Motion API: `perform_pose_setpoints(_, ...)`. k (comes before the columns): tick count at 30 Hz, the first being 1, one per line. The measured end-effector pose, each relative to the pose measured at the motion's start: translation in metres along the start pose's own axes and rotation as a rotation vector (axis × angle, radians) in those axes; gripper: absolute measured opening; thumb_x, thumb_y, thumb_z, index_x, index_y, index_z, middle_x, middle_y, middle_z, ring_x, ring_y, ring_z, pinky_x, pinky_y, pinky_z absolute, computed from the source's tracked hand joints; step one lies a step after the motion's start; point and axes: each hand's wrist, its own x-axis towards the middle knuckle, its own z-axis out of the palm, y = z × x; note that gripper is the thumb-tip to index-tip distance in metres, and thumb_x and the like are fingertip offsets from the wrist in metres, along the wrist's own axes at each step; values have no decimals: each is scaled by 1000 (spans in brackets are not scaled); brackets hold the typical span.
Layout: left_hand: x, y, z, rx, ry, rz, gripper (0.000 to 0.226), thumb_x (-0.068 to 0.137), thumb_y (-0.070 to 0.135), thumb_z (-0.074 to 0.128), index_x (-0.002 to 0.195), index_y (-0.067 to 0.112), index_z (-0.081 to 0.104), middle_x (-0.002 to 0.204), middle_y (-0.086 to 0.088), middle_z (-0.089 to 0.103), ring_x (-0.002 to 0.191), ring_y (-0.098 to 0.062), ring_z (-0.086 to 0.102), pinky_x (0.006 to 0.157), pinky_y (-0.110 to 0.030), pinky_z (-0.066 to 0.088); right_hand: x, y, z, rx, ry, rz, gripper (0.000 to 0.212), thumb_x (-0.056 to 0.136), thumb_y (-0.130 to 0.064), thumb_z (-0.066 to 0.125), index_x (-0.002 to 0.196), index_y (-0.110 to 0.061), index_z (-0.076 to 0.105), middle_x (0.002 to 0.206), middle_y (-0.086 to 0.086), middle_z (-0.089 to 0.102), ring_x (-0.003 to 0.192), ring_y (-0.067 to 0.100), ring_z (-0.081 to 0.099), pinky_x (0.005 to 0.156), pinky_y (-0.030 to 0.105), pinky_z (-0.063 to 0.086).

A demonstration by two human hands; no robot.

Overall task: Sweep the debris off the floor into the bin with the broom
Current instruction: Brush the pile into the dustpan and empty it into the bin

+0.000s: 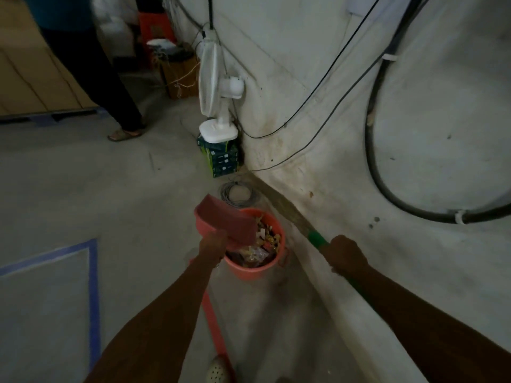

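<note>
Dustpan (229, 223) gripped by left hand (214, 243) covers part of bin (254, 272) rim; right hand (348, 254) grips broom (316, 239), handle end hidden

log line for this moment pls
left hand: grips dustpan | dustpan: tilted over bin | right hand: grips broom | bin: debris inside

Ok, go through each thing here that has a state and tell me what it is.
dustpan: tipped over the bin, gripped by the left hand.
bin: upright, open, nearly full of debris.
broom: gripped by the right hand, bristles at the foot of the wall.
fan: upright on a green box; spinning or not, cannot tell.
</note>
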Motion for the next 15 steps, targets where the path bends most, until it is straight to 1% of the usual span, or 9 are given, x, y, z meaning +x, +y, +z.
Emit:
perform_pose_setpoints(1, -7, -11, -1, 32, 51, 21, 48, 102, 38, 50, 64, 9, 60, 56, -10, 56, 56, -30, 64, 53, -27, 44, 1, 6, 7, 114, -54, 17, 28, 92, -30, 64, 85, -3, 62, 78, 12, 70, 68, 26, 72, 67, 37, 62)
perform_pose_setpoints(2, -17, -20, -1, 43, 106, 27, 56, 101, 43, 50, 58, 8, 55, 49, -10, 52, 43, -25, 55, 48, -26, 41, 3, 12, 15, 196, -96, 31, 27, 91, -28, 65, 86, -1, 64, 78, 14, 71, 68, 28, 72, 68, 40, 62)
perform_pose_setpoints(4, -38, -33, -6, 2, 180, 48, 57, 101, 45, 50, 60, 6, 55, 49, -10, 51, 33, -19, 46, 37, -20, 33, 5, 19, 27, 290, -161, 62, 27, 90, -25, 66, 88, 2, 67, 77, 17, 71, 60, 28, 68, 63, 39, 61)
perform_pose_setpoints(6, -54, -44, -17, -20, 206, 32, 53, 100, 45, 53, 64, 6, 57, 52, -10, 53, 32, -17, 45, 35, -19, 31, 4, 21, 38, 347, -220, 74, 27, 90, -22, 66, 86, 4, 67, 74, 18, 69, 54, 27, 63, 54, 33, 55)
perform_pose_setpoints(9, -59, -62, -49, -43, 240, 13, 51, 98, 47, 56, 68, 6, 57, 54, -10, 54, 36, -19, 45, 38, -20, 33, 5, 9, 54, 430, -320, 98, 25, 92, -20, 64, 85, 4, 63, 74, 21, 64, 57, 29, 61, 55, 36, 51)
perform_pose_setpoints(11, -55, -62, -75, -71, 256, -3, 46, 99, 43, 55, 72, 6, 58, 57, -11, 53, 38, -18, 44, 38, -20, 31, 8, -10, 68, 483, -375, 104, 23, 93, -17, 62, 84, 4, 62, 71, 23, 61, 54, 29, 58, 52, 34, 48)
perform_pose_setpoints(13, -40, -61, -104, -83, 281, -21, 42, 99, 40, 55, 75, 7, 59, 60, -12, 53, 40, -19, 44, 39, -20, 31, 20, -31, 92, 534, -424, 86, 25, 90, -20, 65, 94, 4, 64, 74, 23, 63, 52, 29, 60, 50, 33, 48)
perform_pose_setpoints(14, -30, -59, -119, -76, 291, -28, 41, 99, 40, 55, 77, 6, 59, 61, -12, 53, 40, -19, 44, 40, -20, 31, 40, -40, 113, 546, -433, 64, 32, 84, -26, 69, 101, 1, 66, 78, 22, 65, 54, 29, 63, 50, 33, 51)
perform_pose_setpoints(15, -18, -56, -135, -75, 291, -28, 42, 99, 40, 55, 79, 4, 60, 61, -13, 54, 40, -19, 44, 40, -20, 31, 57, -51, 133, 563, -430, 21, 40, 76, -31, 72, 106, -6, 66, 84, 21, 68, 60, 30, 67, 52, 37, 55)
